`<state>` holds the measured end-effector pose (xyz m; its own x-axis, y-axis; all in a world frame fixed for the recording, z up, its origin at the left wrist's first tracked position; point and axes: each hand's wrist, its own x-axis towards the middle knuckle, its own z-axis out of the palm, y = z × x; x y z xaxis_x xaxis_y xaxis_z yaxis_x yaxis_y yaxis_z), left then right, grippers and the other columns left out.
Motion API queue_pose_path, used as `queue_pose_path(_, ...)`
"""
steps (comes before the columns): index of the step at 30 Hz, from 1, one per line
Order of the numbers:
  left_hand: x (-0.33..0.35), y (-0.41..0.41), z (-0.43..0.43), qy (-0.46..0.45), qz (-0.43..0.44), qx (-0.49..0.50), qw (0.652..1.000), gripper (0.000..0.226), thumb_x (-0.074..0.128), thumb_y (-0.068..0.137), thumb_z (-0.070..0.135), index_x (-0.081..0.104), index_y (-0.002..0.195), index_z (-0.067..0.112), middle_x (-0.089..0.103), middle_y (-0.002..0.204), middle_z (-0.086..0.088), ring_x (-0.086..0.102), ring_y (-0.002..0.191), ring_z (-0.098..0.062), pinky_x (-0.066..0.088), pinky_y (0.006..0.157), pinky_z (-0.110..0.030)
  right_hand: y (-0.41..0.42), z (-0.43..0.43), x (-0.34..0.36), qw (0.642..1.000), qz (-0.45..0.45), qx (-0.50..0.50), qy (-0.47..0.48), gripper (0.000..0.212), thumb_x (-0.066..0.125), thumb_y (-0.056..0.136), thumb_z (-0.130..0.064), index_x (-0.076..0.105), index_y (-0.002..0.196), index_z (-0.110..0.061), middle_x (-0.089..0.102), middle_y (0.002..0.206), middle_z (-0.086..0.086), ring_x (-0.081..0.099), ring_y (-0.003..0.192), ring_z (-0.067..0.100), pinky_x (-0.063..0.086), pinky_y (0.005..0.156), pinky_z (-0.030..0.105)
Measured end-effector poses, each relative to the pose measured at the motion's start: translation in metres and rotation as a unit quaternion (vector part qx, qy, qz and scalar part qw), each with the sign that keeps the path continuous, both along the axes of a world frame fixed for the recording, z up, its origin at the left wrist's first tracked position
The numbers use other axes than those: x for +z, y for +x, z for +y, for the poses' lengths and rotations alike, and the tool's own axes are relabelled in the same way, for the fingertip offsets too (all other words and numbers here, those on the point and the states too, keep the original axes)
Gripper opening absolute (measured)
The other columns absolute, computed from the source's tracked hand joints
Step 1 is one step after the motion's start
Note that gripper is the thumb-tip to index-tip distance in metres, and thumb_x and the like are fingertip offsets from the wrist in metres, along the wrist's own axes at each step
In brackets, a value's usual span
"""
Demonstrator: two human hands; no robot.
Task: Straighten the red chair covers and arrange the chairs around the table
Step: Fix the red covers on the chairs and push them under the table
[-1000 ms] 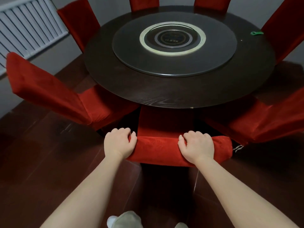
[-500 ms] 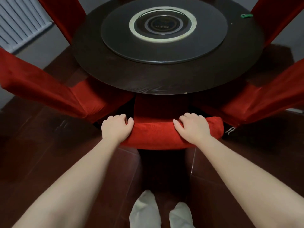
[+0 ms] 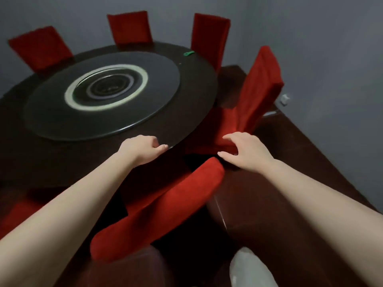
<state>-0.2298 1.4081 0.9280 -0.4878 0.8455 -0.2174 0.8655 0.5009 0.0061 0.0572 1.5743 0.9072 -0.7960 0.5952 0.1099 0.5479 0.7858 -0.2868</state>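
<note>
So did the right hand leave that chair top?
Yes. The right hand left the near chair back, moving right along the table onto the next chair's cover.

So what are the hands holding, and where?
The right hand grips the side chair's seat cover at its near corner, thumb underneath. The left hand holds nothing.
</note>
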Motion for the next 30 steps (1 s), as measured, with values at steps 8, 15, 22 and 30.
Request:
queue_pose_path(8,-0.021,0.059,0.134,0.02,-0.092,-0.067,0.993,0.046,0.041,0.088,0.074,0.062,0.099,0.035,0.069,0.104,0.002,0.064,0.105,-0.022,0.05,0.087,-0.034,0.102,0.097,0.004,0.994,-0.035,-0.1,0.013,0.066,0.049,0.085,-0.068,0.051,0.135,-0.026,0.057,0.134,-0.004,0.05,0.124,0.02,0.038,0.101,0.039)
queue_pose_path(15,-0.044,0.037,0.103,-0.008,-0.117,0.075,0.99,0.054,0.042,0.093,0.07,0.065,0.117,0.027,0.068,0.123,-0.007,0.06,0.117,-0.027,0.048,0.096,-0.034,0.055,0.157,0.003,0.993,-0.101,0.049,0.018,0.066,0.05,0.087,-0.066,0.051,0.137,-0.024,0.056,0.136,-0.002,0.051,0.123,0.023,0.04,0.101,0.039)
queue_pose_path(22,-0.03,0.018,-0.068,0.049,-0.079,0.284,0.954,0.057,0.038,0.089,0.077,0.064,0.112,0.032,0.069,0.117,-0.002,0.063,0.112,-0.025,0.05,0.095,-0.038,-0.094,0.079,0.013,0.97,-0.054,0.235,0.015,0.069,0.049,0.085,-0.068,0.052,0.138,-0.023,0.058,0.136,0.0,0.053,0.124,0.022,0.043,0.101,0.04)
queue_pose_path(30,-0.099,0.104,-0.169,0.058,0.018,0.308,0.949,0.069,0.022,0.088,0.076,0.07,0.092,0.026,0.064,0.093,0.002,0.063,0.094,-0.023,0.047,0.082,-0.037,-0.083,-0.034,-0.071,0.949,-0.174,0.261,0.043,0.067,0.023,0.089,-0.073,0.064,0.114,-0.026,0.067,0.11,-0.002,0.061,0.104,0.023,0.045,0.086,0.039)
